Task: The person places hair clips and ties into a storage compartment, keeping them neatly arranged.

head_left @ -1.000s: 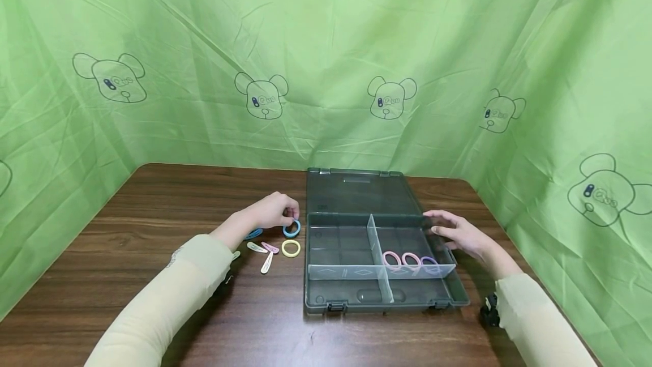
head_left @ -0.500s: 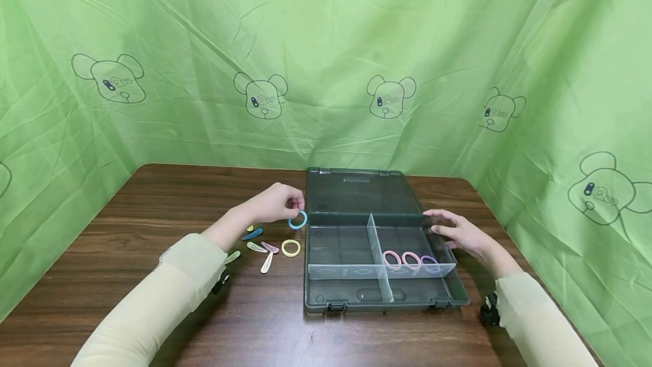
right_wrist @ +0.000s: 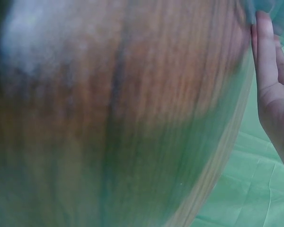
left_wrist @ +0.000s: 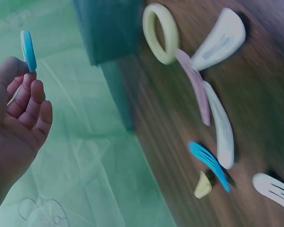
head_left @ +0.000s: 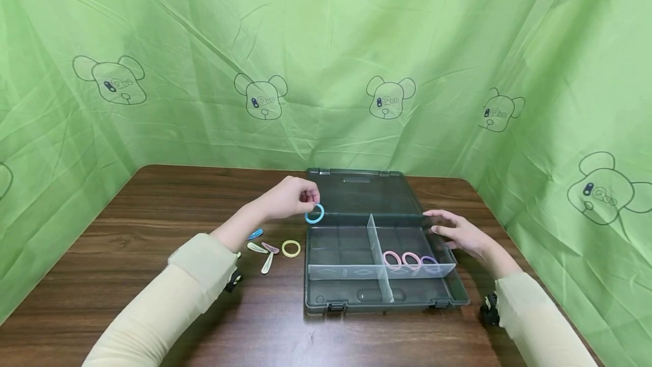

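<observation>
Between thumb and fingertips my left hand pinches a blue hair tie, held up over the left hinge side of a dark translucent divided box. The left wrist view shows the same blue hair tie edge-on above the fingers. My right hand rests with extended fingers at the box's right wall. Two pink hair ties and a purple hair tie stand in the back right compartment, leaning by the clear divider. The lid lies folded back, away from me.
Left of the box, a yellow hair tie lies on the wooden table. Near it are snap hair clips: a blue clip, a pink clip and several pale ones. Green cloth hangs behind the table.
My left hand has lifted the blue hair tie off the table and carried it right and away from me, to above the box's edge. The right hand has stayed in place.
</observation>
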The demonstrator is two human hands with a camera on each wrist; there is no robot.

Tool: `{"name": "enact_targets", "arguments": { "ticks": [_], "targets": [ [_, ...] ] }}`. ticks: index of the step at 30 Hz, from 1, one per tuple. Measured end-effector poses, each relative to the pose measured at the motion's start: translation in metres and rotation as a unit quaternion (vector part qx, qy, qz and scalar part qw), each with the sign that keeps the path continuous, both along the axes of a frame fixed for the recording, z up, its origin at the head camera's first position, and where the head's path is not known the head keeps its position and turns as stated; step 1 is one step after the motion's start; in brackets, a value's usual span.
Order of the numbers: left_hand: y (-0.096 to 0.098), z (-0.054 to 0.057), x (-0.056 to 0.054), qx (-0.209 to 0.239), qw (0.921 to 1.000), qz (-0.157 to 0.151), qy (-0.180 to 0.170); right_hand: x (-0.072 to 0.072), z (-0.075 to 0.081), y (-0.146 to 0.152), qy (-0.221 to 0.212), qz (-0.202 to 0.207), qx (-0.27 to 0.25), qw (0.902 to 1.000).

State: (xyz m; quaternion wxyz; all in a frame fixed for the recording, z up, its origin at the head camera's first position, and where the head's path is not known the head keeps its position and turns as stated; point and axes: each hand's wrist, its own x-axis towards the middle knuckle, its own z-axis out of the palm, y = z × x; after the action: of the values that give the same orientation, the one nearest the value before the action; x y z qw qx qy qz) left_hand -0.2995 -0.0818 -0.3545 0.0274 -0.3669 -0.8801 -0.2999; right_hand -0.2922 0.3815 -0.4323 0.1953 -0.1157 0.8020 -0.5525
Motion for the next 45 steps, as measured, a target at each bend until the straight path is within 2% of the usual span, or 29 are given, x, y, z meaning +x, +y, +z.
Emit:
{"name": "enact_targets", "arguments": {
  "ticks": [10, 23, 34, 45],
  "targets": [
    [0.034, 0.016, 0.007, 0.001, 1.0000, -0.008, 0.005, 0.001, 0.000, 0.000, 0.004, -0.003, -0.003, 1.0000],
    [0.076, 0.029, 0.012, -0.010, 0.9994, -0.033, 0.009, 0.000, -0.001, 0.001, 0.002, 0.000, -0.001, 1.0000],
    [0.107, 0.023, 0.013, -0.035, 0.9980, -0.051, 0.009, 0.001, 0.000, 0.001, 0.003, 0.001, -0.006, 1.0000],
    [0.136, 0.019, 0.008, -0.053, 0.9959, -0.072, 0.015, -0.001, 0.000, 0.001, 0.003, -0.001, 0.003, 1.0000]
  ]
}}
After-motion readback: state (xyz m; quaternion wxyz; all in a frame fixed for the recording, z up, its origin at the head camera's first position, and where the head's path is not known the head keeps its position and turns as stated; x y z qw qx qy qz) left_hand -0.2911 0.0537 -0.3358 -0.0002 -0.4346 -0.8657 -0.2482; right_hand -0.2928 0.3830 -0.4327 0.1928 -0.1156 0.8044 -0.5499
